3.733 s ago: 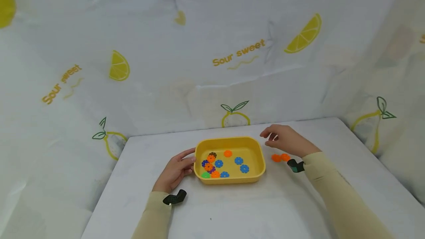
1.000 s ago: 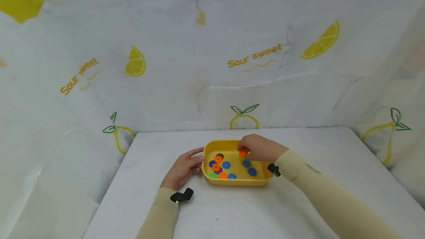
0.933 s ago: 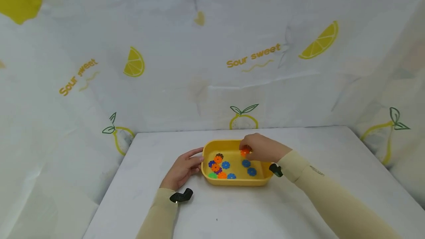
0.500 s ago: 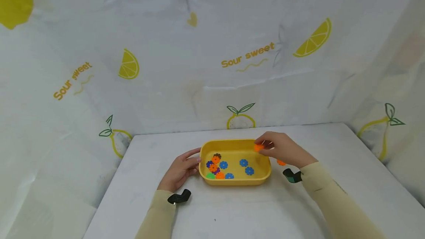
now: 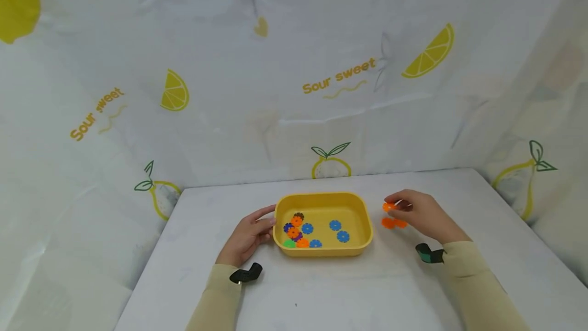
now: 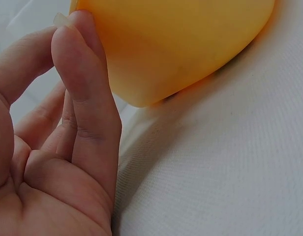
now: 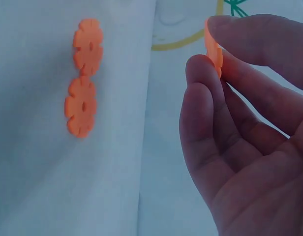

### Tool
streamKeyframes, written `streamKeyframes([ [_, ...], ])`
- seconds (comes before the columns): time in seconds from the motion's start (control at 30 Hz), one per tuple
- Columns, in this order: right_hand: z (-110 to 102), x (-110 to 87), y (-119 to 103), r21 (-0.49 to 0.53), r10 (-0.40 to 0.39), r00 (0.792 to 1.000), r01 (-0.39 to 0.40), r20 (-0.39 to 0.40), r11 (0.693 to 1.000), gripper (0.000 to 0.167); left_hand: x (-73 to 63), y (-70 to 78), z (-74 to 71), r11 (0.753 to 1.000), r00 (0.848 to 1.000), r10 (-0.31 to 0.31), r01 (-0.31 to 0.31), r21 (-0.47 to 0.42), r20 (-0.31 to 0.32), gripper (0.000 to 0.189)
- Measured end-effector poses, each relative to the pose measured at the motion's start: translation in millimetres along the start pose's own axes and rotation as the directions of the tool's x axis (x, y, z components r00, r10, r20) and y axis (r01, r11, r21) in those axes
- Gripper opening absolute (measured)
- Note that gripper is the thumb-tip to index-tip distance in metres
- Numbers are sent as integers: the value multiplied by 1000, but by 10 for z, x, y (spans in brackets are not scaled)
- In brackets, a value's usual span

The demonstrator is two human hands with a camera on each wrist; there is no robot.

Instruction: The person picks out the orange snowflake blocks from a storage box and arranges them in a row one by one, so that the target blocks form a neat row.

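Observation:
My right hand (image 5: 422, 213) is over the table just right of the yellow tray (image 5: 321, 252). Thumb and fingertips pinch an orange snowflake disc (image 7: 213, 49), a flat round toy piece with notched edges. Below it, two more orange snowflake discs (image 7: 81, 105) lie end to end on the table. At the tray's left side, my left hand (image 5: 245, 236) holds the rim between thumb and fingers; the left wrist view shows the tray's outer wall (image 6: 176, 44) close up. Inside the tray are blue discs (image 5: 343, 236), several other orange ones, and purple, brown and green pieces.
The white-covered table (image 5: 294, 290) runs up to a white lemon-print curtain (image 5: 229, 116) behind. More of the same curtain hangs at both sides.
My right hand reached into the tray, took the orange disc near its back, and carried it right, out over the table. The left hand stays on the rim. The head view shifted slightly.

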State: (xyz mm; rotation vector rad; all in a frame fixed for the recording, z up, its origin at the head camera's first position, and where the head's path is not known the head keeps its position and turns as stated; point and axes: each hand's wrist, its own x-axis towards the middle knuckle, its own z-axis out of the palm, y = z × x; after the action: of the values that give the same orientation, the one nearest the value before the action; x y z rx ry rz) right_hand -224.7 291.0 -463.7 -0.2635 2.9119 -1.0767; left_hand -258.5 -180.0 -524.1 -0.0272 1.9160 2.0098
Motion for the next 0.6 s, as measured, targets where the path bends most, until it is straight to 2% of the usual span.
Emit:
streamKeyframes([
  [0.27, -48, -92, 262, -24, 26, 999, -27, -26, 999, 33, 7, -35, -17, 1000, 1000, -18, 18, 1, -5, 65],
  [0.6, -64, -133, 520, -7, 93, 996, -93, 4, 996, 35, 8, -17, -10, 1000, 1000, -23, 23, -14, -6, 64],
])
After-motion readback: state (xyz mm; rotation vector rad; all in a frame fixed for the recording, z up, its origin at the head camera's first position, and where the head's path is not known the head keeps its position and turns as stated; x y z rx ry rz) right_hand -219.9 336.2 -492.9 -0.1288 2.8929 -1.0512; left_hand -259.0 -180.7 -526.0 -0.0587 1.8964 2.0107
